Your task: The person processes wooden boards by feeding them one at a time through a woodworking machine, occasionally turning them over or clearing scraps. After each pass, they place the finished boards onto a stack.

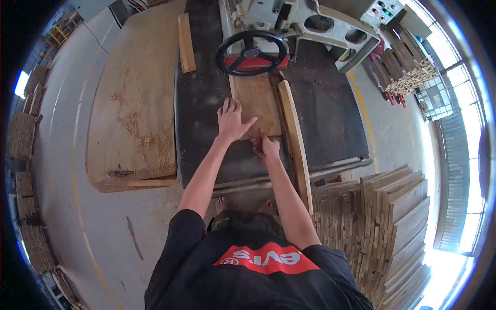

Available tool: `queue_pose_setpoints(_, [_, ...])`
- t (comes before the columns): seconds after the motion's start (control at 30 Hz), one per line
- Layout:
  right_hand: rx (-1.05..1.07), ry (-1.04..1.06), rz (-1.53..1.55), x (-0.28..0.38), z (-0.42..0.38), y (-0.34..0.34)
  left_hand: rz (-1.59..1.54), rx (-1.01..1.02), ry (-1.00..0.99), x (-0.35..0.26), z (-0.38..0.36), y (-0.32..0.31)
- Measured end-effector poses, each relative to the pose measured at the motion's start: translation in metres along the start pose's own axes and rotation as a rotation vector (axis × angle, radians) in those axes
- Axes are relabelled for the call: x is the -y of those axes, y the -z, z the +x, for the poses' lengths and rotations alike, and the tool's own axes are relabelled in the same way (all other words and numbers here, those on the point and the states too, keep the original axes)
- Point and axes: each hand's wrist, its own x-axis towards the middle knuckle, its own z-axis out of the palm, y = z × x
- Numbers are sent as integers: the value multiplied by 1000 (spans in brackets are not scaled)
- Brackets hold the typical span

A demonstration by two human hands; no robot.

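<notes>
On the saw table point(320, 113), both hands press a flat, pale-brown board point(258, 101).

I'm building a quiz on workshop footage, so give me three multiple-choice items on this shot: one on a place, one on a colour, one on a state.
1. Where does the wooden board that the hands push lie?
A. on the dark machine table
B. on the concrete floor
C. on the plank stack at the right

2. What colour is the handwheel beyond the board?
A. yellow
B. black
C. white

3. How does the left hand sit?
A. closed in a fist
B. lifted in the air
C. flat, fingers spread, on the board's edge

Answers:
1 A, the board rests on the machine table, beside a narrow strip.
2 B, its rim and spokes are black, over a red part.
3 C, the palm lies down, while the right hand presses the board's near end.
</notes>
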Motion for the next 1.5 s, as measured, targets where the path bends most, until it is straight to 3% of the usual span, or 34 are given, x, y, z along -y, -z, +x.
queue_pose_setpoints(0.1, [-82,30,-71,23,13,-30,-148,-135,29,37,12,-1])
queue_pose_setpoints(0.2, [-157,54,-121,19,19,-47,-246,-500,40,75,38,-4])
queue_pose_setpoints(0.33, [-190,273,-344,35,8,-76,-35,-496,223,131,88,21])
queue_pose_setpoints(0.4, [-141,630,-633,1,30,-64,54,-437,304,167,118,32])
queue_pose_setpoints(0.47, [-138,798,-768,-6,57,-72,172,-442,377,200,157,40])
queue_pose_setpoints(0.53, [-184,705,-805,-5,46,-69,180,-412,516,196,177,55])
queue_pose_setpoints(0.6, [-233,762,-897,0,23,-69,119,-253,552,202,193,56])
queue_pose_setpoints(0.7, [-217,824,-891,8,23,-78,220,-432,617,203,193,19])
queue_pose_setpoints(0.87, [-258,912,-831,8,26,-79,181,-462,617,129,118,26])
queue_pose_setpoints(1.07, [-196,890,-774,12,21,-76,114,-446,472,51,-27,28])
queue_pose_setpoints(1.3, [-150,926,-665,8,24,-69,76,-322,304,14,-172,55])
queue_pose_setpoints(1.4, [-2,836,-551,-3,43,-59,56,-304,302,8,-211,67])
queue_pose_setpoints(1.5, [171,891,-429,-2,35,-47,28,-374,318,3,-238,72])
